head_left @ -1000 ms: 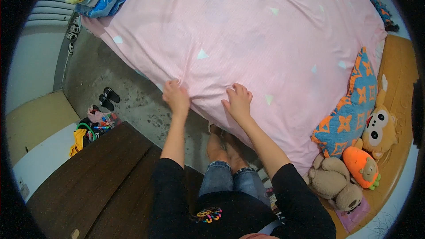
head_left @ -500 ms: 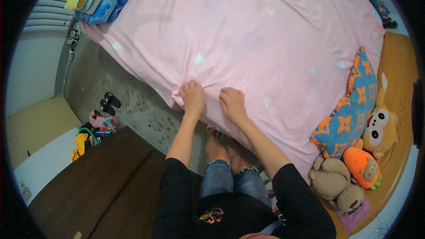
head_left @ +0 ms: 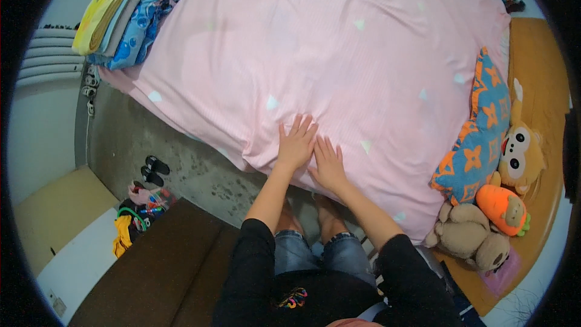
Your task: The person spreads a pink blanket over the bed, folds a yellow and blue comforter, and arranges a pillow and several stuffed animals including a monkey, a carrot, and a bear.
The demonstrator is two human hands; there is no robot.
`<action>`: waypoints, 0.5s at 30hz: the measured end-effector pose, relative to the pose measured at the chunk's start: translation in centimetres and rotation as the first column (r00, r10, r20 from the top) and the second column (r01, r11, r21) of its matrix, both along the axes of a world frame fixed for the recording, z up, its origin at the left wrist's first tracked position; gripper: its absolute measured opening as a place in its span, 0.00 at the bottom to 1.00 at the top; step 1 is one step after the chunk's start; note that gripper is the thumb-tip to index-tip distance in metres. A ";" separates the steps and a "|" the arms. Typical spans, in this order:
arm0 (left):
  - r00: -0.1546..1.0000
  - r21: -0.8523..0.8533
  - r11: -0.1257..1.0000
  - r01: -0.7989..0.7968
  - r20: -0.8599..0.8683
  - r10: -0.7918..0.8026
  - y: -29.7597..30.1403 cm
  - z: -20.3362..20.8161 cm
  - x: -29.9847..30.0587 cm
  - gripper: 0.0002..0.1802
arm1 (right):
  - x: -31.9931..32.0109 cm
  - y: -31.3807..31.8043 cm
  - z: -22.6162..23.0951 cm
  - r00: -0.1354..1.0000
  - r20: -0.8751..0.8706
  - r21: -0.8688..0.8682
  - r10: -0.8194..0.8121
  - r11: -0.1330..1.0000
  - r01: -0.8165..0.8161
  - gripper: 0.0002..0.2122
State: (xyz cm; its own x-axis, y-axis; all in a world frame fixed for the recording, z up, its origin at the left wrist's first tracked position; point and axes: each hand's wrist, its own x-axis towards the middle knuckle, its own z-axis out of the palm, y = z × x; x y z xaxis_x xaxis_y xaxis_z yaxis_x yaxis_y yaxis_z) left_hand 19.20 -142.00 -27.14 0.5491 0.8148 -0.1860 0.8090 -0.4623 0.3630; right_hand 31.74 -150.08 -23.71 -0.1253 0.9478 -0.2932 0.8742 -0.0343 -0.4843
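Note:
A pink bed sheet point(head_left: 339, 42) with small white and pale green patches covers the bed in front of me. My left hand point(head_left: 296, 142) lies flat on it near the bed's front edge, fingers stretched out. Close beside it, my right hand point(head_left: 328, 163) also rests flat on the cloth, its fingers pointing away from me. Neither hand holds anything. Soft creases run through the sheet around my fingers, and a fold hangs over the edge left of my hands.
Folded bedding point(head_left: 130, 24) is stacked at the bed's far left corner. On the right lie a blue and orange pillow point(head_left: 478, 133), a monkey plush point(head_left: 521, 154), a carrot plush point(head_left: 502, 209) and a brown plush point(head_left: 466, 233). A dark brown cabinet point(head_left: 163, 260) stands at lower left, black slippers point(head_left: 154, 169) beyond it.
Both hands have let go of the bunched sheet edge and opened flat. The left has moved right, the right slightly nearer me, so they now lie close together. The cloth there looks smoother.

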 end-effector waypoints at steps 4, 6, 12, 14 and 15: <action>0.999 -0.067 0.998 0.022 0.026 -0.020 1.7 1.1 -3.3 0.31 | 4.2 -13.4 6.0 0.932 0.015 -0.581 0.361 0.762 -0.285 0.20; 0.997 -0.081 0.994 0.072 0.033 -0.070 2.4 1.2 -3.5 0.31 | 6.6 -20.9 10.7 0.791 -0.227 -0.970 0.569 -0.059 -0.236 0.18; 0.984 -0.176 0.970 0.170 0.080 -0.158 4.2 2.1 -4.5 0.31 | 6.1 -25.7 14.7 0.981 0.176 -0.943 -0.075 0.273 0.190 0.17; 0.981 -0.182 0.965 0.187 0.082 -0.175 4.8 2.3 -5.5 0.31 | 4.7 -25.7 15.1 0.957 0.209 -0.907 -0.203 0.327 0.267 0.16; 0.978 -0.187 0.961 0.203 0.081 -0.190 5.1 2.3 -5.9 0.30 | 3.9 -25.5 15.2 0.943 0.217 -0.890 -0.252 0.346 0.297 0.16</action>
State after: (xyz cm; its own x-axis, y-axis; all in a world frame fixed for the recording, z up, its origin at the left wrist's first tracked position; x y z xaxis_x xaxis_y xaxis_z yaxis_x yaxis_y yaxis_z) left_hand 13.28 -136.88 -24.83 0.7102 0.6417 -0.2896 0.6824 -0.5263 0.5073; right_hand 35.65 -175.60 -8.47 0.1202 0.0946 -0.9882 0.7422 -0.6696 0.0261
